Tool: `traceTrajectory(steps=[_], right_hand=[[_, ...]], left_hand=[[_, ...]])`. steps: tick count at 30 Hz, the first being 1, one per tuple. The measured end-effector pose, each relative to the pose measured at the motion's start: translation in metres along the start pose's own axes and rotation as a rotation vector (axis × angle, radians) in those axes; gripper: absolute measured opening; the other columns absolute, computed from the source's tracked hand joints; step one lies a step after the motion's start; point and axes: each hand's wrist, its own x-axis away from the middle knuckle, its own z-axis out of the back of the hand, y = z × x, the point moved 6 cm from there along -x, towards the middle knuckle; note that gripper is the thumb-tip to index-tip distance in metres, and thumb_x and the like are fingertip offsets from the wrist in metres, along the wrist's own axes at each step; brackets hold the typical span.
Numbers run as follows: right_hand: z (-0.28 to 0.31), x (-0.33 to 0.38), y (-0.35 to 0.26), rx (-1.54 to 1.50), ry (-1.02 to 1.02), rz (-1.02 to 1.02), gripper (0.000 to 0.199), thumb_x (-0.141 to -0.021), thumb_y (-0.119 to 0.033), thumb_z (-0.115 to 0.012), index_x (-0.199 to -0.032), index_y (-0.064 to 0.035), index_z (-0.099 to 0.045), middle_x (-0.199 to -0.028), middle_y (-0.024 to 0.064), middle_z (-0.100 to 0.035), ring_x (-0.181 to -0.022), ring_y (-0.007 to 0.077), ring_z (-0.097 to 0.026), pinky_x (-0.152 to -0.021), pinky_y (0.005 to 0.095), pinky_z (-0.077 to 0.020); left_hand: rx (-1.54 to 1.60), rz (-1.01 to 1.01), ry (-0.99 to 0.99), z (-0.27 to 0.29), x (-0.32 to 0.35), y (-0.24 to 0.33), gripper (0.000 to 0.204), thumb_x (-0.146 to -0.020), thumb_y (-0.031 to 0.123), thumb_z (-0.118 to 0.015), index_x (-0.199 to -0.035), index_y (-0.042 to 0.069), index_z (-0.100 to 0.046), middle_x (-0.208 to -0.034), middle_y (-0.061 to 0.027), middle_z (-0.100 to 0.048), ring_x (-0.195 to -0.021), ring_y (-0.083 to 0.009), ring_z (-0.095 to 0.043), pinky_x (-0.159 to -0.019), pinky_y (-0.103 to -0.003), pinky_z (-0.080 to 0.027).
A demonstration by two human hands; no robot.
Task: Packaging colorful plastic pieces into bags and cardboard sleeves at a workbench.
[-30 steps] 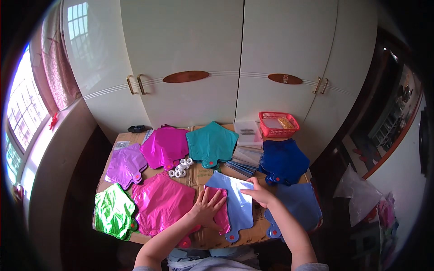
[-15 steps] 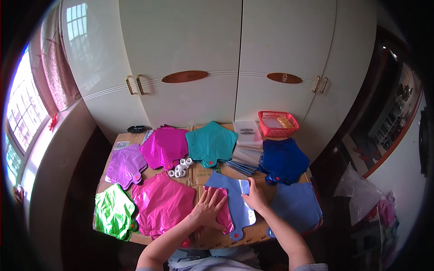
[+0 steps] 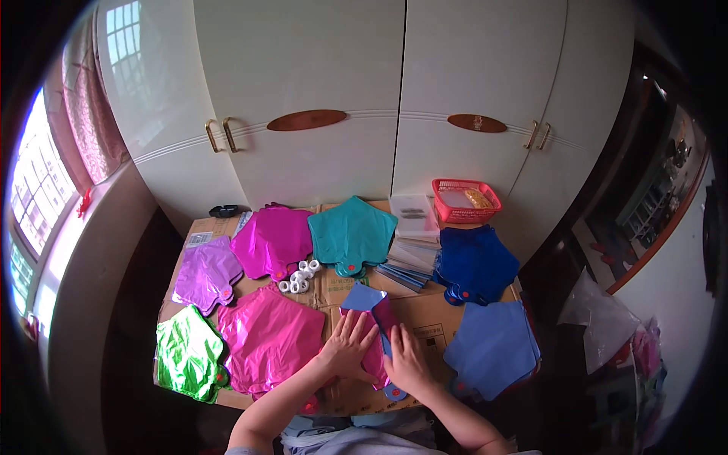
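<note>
A flat foil balloon, blue on one face [image 3: 364, 296] and pink on the other, lies partly folded at the table's near middle. My left hand [image 3: 349, 353] rests flat on its pink part with fingers spread. My right hand [image 3: 408, 365] lies along the folded right side, fingers stretched out and pressing down on it. A round blue tab [image 3: 395, 393] of the balloon shows below the right hand. Left of my left hand is a large pink foil balloon pile [image 3: 277, 341]; a blue-grey pile [image 3: 491, 349] lies to the right.
More flat foil balloons lie around: green [image 3: 189, 353], lilac [image 3: 206, 271], magenta [image 3: 271, 239], teal [image 3: 351, 233], dark blue [image 3: 478, 262]. White rings [image 3: 299, 277], fanned sheets [image 3: 409, 264], a clear box [image 3: 413, 216] and a red basket [image 3: 466, 216] stand on the cardboard-covered table.
My right hand has moved left and nearer me, folding the balloon's right side inward over its middle. My left hand stays pressed on the pink part.
</note>
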Motion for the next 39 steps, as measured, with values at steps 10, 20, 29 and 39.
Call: traceTrajectory(steps=[10,20,29,39], right_hand=[[-0.024,0.005,-0.018,0.228,-0.006,0.145,0.052,-0.088,-0.017,-0.052,-0.132,0.0091,-0.041,-0.141,0.031,-0.034,-0.133,0.0451,-0.031,-0.109,0.0476,-0.0317],[-0.02,0.004,-0.023,0.246,0.012,0.155,0.046,-0.085,-0.015,-0.051,-0.125,0.0075,-0.05,-0.134,0.0273,-0.044,-0.133,0.042,-0.034,-0.106,0.0483,-0.0344],[-0.02,0.004,-0.024,0.253,-0.005,0.174,0.045,-0.084,-0.016,-0.053,-0.123,0.006,-0.053,-0.133,0.0236,-0.047,-0.132,0.0397,-0.035,-0.107,0.0467,-0.0337],[-0.019,0.004,-0.02,0.187,0.0,0.166,0.046,-0.083,-0.015,-0.054,-0.124,0.005,-0.053,-0.132,0.0232,-0.047,-0.132,0.0394,-0.036,-0.107,0.0473,-0.0338]], left_hand=[[0.139,-0.059,-0.156,-0.015,-0.001,-0.015,0.088,-0.067,0.065,-0.068,-0.12,-0.004,-0.054,-0.134,-0.0325,-0.04,-0.136,-0.0521,-0.02,-0.111,-0.057,-0.02],[0.656,0.475,0.165,0.001,-0.025,-0.067,0.028,-0.073,0.027,-0.069,-0.076,-0.001,-0.066,-0.082,-0.0194,-0.064,-0.087,-0.0344,-0.062,-0.08,-0.042,-0.05],[0.64,0.462,-0.005,-0.013,-0.036,-0.086,0.022,-0.064,0.025,-0.069,-0.069,0.004,-0.069,-0.072,-0.0157,-0.067,-0.08,-0.0307,-0.064,-0.076,-0.04,-0.052],[0.651,0.464,-0.072,-0.016,-0.038,-0.089,0.022,-0.062,0.025,-0.07,-0.069,0.004,-0.07,-0.073,-0.015,-0.067,-0.084,-0.0299,-0.064,-0.078,-0.039,-0.052]])
